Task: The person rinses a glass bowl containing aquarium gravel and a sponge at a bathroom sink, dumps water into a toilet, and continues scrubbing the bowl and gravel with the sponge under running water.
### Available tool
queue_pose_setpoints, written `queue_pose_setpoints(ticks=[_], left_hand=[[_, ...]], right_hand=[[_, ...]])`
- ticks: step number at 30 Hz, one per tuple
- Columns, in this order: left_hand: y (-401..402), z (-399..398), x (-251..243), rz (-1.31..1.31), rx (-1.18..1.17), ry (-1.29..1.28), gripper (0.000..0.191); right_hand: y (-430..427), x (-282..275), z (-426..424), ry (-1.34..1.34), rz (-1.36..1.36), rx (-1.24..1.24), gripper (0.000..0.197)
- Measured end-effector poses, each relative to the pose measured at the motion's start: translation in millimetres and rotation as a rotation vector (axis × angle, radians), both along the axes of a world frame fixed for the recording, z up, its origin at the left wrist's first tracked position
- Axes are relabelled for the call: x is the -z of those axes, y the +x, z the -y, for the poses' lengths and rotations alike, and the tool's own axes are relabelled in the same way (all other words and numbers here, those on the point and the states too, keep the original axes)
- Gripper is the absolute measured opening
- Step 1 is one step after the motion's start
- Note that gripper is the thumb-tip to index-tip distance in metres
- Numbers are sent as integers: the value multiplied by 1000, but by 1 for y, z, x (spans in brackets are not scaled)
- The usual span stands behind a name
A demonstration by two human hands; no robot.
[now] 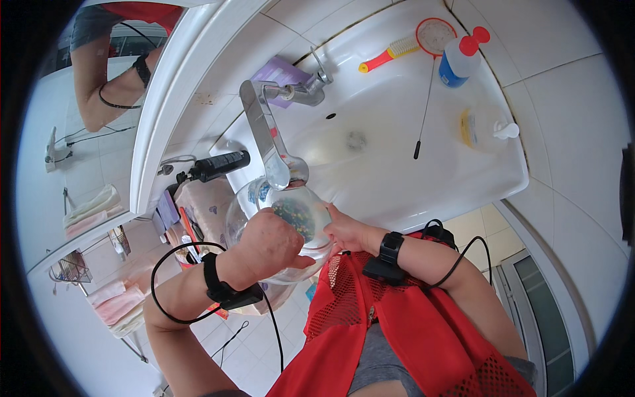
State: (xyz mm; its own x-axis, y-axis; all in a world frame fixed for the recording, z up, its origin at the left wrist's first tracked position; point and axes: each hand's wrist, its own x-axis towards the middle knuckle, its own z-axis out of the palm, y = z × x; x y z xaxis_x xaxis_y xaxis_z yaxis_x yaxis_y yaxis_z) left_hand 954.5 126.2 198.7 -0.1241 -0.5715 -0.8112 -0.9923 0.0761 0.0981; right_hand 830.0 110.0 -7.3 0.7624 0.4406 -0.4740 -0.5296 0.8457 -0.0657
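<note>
A clear round bowl (310, 196), with small multicoloured pebbles or beads (296, 218) visible inside, is under the end of a chrome faucet (268, 134), by the sink's near left edge. My right hand (347, 229) grips its rim and side on the right. My left hand (270, 243) is over the bowl's near left part, knuckles up; its fingertips are hidden, so whether it grips the glass or something inside cannot be told. Cloudy water lies around the drain (356, 141) of the white sink (397, 193).
On the sink's far side lie a red-and-yellow hairbrush (389, 54), a small round net with a long wire handle (435, 37), a blue-labelled bottle (456, 64) and a pump bottle (478, 130). A black bottle (221, 166) and a purple container (283, 74) flank the faucet. A mirror cabinet edge (183, 94) rises at left.
</note>
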Motion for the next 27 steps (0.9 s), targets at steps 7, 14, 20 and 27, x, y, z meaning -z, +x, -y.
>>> queue_pose_setpoints(ticks=[7, 14, 20, 27], left_hand=[[-1, 3, -5, 6, 13, 31, 48], [-1, 5, -7, 1, 19, 30, 49], [-3, 6, -6, 9, 29, 50, 50], [-5, 12, -8, 41, 30, 132, 50]], right_hand=[[3, 6, -10, 6, -8, -3, 87], [4, 7, -12, 40, 18, -27, 88], [3, 3, -10, 41, 31, -14, 87], [2, 1, -8, 80, 51, -58, 89]])
